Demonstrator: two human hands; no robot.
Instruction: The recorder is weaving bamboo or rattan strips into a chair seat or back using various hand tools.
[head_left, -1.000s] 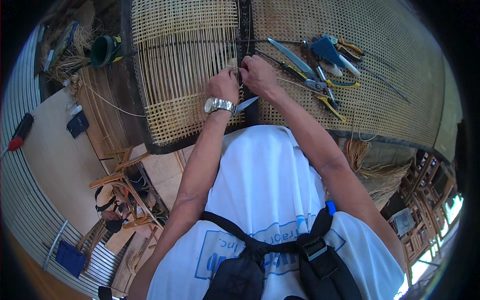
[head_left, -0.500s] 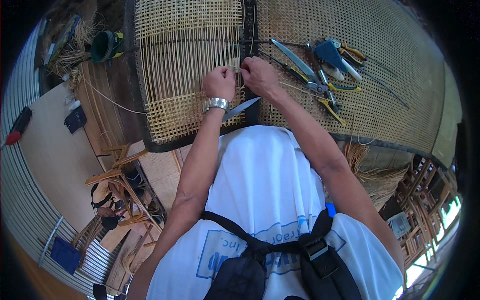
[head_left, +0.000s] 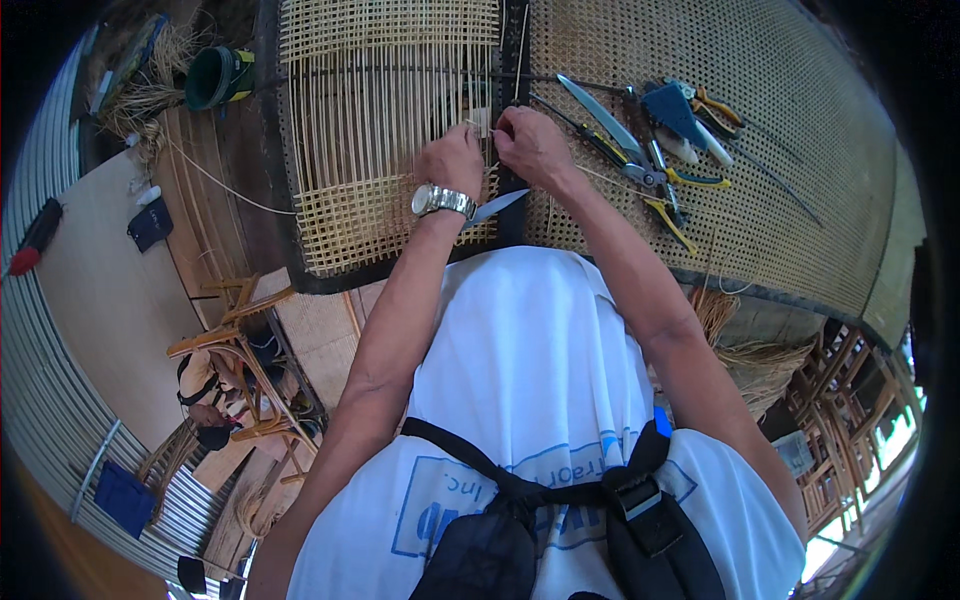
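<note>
My left hand [head_left: 452, 162], a metal watch [head_left: 442, 201] on its wrist, is over the right side of a partly woven cane panel [head_left: 390, 215]. Its fingertips are pinched together at a thin pale cane strand by the panel's dark edge. Just right of it, my right hand [head_left: 535, 150] is closed, thumb against curled fingers, at the same edge. A thin strand trails from beneath it toward the tools; its grip is partly hidden. Close weave lies at the panel's top and bottom, with mostly lengthwise strands between. A pointed blade [head_left: 498, 208] shows beside my left wrist.
On the finished cane webbing [head_left: 800, 150] at right lie a long blade [head_left: 598, 115], yellow-handled cutters [head_left: 655, 178], a blue-headed tool [head_left: 672, 110] and orange-handled pliers [head_left: 718, 108]. A green bucket [head_left: 207, 80] stands far left. Another person [head_left: 205, 385] is near a wooden chair frame [head_left: 235, 335].
My left hand has turned so the watch face shows, and its fingertips have drawn left of the right hand. The gap between my hands is slightly wider. The whole view has shifted slightly.
</note>
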